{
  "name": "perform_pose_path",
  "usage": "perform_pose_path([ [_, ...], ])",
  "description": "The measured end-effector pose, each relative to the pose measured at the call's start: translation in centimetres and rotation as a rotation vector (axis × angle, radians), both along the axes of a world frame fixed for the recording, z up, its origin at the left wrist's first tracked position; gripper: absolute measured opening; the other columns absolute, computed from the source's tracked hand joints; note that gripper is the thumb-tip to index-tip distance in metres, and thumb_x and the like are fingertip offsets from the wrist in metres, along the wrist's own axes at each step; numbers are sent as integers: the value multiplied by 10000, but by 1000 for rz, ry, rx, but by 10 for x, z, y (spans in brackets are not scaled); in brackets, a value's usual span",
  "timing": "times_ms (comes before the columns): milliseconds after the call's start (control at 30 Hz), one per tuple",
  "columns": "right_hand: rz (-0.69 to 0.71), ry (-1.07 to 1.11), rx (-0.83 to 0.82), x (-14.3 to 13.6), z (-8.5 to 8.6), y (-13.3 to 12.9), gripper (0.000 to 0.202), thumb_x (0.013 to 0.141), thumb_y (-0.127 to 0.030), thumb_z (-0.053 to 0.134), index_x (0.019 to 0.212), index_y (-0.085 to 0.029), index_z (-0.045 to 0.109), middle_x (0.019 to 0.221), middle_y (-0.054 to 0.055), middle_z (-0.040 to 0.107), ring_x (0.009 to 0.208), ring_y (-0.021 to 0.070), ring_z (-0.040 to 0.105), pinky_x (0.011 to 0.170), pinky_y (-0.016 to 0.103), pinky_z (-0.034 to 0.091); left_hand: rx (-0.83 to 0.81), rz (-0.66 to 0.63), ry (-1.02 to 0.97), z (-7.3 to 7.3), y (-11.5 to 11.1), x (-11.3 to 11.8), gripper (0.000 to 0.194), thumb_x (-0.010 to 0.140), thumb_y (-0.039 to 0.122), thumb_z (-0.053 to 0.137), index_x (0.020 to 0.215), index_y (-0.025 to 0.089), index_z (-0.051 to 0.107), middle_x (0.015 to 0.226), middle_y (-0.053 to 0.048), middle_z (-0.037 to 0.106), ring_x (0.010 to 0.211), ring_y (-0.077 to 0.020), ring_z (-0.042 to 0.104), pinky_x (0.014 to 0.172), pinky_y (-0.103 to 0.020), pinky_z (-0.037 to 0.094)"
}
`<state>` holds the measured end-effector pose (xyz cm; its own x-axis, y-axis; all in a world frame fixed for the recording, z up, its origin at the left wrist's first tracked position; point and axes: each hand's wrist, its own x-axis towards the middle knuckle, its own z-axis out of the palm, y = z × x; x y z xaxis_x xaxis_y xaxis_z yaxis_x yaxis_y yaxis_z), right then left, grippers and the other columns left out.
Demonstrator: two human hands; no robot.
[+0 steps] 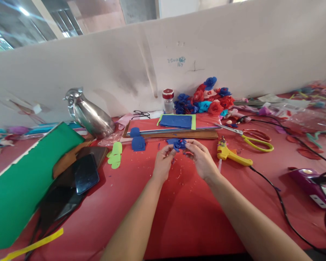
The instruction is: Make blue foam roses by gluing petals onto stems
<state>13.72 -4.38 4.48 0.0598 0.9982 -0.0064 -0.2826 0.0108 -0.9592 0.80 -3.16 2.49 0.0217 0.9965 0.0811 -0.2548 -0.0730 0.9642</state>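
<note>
Apparently, the work is sitting at the petal-building step: a blue flower (pixel 179 145) is resting between the fingertips, just above the red desk (pixel 190 217). The left hand (pixel 163 163) is pinching its left side, and the right hand (pixel 202 159) is pinching the opposite edge, so the grip is closing lightly on it from both sides. The flower is looking only partly built, with a small red spot showing near its top. I'm judging that the next move is calling for one hand to be steadying the base while the other is pressing or curling a petal, without flattening the layers. Blue pieces (pixel 138 143) are lying to the left, and the glue gun (pixel 232 155) is lying to the right, should another petal be needing attachment.
</note>
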Motion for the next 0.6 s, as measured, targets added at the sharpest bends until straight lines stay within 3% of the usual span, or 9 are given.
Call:
perform_pose_path([
  [167,-71,25,-51,-2,-3,3,253,608,-442,734,688,-217,650,646,-22,624,615,123,528,604,253,367,14,-46,-6,1,-1,0,239,673,418,712,760,195,703,761,-8,653,791,-151,549,821,-260,406],
  [367,-56,244,-143,-3,-4,5,259,551,-411,773,655,-210,648,632,-21,628,585,116,538,575,247,391,-58,-62,-82,-3,-1,1,240,637,407,747,761,206,708,776,6,649,763,-132,529,808,-249,399],
  [600,-51,320,-151,-4,-3,4,284,583,-415,783,619,-196,606,557,-34,585,522,97,508,519,232,384,-75,-140,-146,-3,-1,1,262,641,428,750,760,200,695,743,6,628,730,-121,517,792,-254,393],
])
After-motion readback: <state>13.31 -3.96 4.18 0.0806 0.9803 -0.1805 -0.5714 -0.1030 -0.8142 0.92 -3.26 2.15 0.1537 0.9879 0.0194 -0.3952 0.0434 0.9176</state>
